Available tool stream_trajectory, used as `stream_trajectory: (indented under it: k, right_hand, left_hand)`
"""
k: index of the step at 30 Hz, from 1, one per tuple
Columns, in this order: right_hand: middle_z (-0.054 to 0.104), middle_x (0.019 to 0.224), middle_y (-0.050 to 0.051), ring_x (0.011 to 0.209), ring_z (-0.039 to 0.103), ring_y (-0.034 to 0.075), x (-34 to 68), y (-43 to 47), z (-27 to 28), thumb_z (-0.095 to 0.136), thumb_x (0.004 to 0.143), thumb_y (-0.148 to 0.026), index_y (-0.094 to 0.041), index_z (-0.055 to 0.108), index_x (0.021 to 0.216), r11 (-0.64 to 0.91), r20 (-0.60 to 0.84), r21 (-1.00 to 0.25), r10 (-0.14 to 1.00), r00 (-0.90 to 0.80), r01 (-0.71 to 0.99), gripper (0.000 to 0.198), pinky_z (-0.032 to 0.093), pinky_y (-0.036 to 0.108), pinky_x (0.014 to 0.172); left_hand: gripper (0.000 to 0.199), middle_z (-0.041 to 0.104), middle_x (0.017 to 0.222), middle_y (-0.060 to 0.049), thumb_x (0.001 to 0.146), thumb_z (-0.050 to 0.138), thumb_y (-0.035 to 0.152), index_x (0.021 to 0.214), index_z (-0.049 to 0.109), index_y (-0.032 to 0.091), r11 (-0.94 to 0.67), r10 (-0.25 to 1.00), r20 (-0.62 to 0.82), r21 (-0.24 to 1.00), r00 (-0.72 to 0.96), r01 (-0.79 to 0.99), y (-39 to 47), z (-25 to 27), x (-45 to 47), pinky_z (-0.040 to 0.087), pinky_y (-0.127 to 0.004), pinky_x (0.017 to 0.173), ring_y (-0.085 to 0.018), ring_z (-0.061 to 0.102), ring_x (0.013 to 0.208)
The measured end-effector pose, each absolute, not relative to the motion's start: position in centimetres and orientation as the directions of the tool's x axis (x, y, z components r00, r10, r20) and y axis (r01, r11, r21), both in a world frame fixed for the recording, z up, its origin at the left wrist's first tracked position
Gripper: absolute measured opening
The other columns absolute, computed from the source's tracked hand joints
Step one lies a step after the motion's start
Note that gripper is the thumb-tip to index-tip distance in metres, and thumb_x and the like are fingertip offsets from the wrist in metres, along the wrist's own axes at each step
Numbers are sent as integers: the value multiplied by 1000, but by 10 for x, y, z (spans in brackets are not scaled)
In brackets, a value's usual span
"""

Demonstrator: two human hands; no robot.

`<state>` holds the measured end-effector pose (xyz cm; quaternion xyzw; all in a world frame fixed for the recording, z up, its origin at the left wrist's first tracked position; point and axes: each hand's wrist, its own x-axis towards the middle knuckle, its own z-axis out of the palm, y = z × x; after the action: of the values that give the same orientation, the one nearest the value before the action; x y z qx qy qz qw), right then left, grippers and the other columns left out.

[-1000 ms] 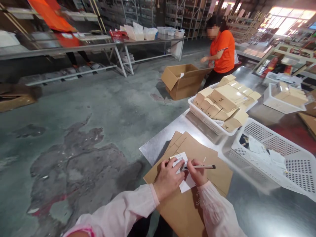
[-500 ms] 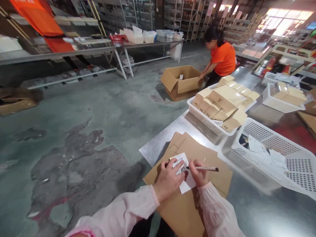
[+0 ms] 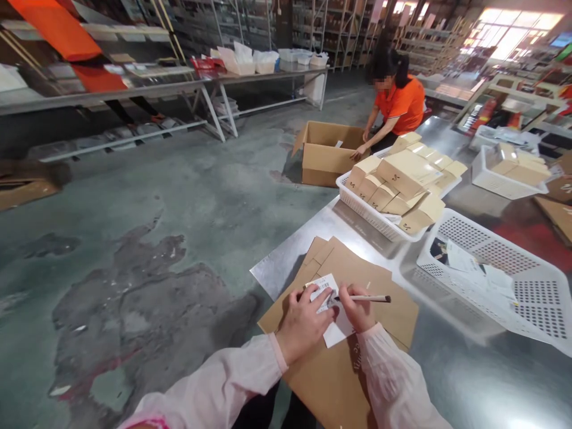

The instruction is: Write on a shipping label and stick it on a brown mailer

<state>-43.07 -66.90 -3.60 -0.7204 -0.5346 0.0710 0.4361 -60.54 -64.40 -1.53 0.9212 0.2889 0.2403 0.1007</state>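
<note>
- the left hand (image 3: 304, 322) lay spread over the white paper (image 3: 338, 333), fingers a little apart and seemingly pressing down; had that pressure eased, the sheet could have skated under the pen (image 3: 375, 298) and spoiled a stroke.
- the right hand (image 3: 358, 310) was clamped on the pen, its tip just beside the left hand; a slip that way could have put ink on the skin or across the barcode (image 3: 322, 286) near those fingers.
- the paper sat partly beneath the left hand and just left of the right one, on a skewed pile of flat cardboard (image 3: 324, 387); loose layers could have shifted, making the tip catch or tear the sheet.
- below the left hand, the cardboard seemed to reach past the edge of the table (image 3: 473, 387); a leaning forearm could have tipped the pile and carried the paper along.
- any ink was too small to read, and the left hand covered part of the sheet; that cover could have hidden an error, and dragging the hand could have smeared wet marks.
- right of the right hand stood a perforated basket (image 3: 540, 310); a wide elbow swing could have knocked it.
- ahead of both hands, small boxes (image 3: 406, 173) were heaped above the rim of a white tray (image 3: 379, 223); a bumped table could have sent one sliding off.
</note>
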Motion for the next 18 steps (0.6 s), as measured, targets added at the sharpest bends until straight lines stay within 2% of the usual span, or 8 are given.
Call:
stream_trajectory:
  k: [7, 9, 13, 18]
  right_hand:
    - [40, 40, -3, 38, 34, 8, -426, -669, -35, 43, 88, -43, -20, 42, 46, 4, 395, -621, 865, 308, 784, 48, 25, 26, 42]
    - [41, 41, -3, 39, 33, 9, -425, -668, -38, 44, 87, -45, -20, 46, 48, 8, 393, -636, 864, 315, 772, 46, 24, 27, 42]
    - [39, 40, -3, 39, 36, 9, -427, -667, -42, 46, 89, -45, -21, 39, 46, -61, 362, -701, 828, 428, 711, 50, 29, 26, 42]
    - [40, 42, -4, 40, 37, 9, -426, -669, -43, 50, 87, -44, -22, 40, 47, -46, 340, -721, 846, 411, 691, 47, 31, 25, 42]
  left_hand:
    - [18, 61, 136, 5, 97, 51, 38, 101, 68, 35, -816, 577, 391, 323, 717, 480, -644, -15, -606, 30, -45, 85, -27, 44, 120]
    - [18, 61, 135, 4, 97, 52, 38, 102, 68, 35, -818, 574, 395, 322, 717, 477, -644, -14, -605, 31, -44, 85, -27, 45, 120]
    - [18, 62, 133, 2, 96, 53, 38, 104, 69, 36, -818, 574, 400, 320, 714, 478, -643, -13, -605, 32, -44, 85, -27, 44, 120]
    - [18, 62, 134, 3, 97, 52, 38, 101, 69, 34, -820, 571, 407, 320, 713, 473, -644, -14, -605, 31, -44, 85, -27, 44, 120]
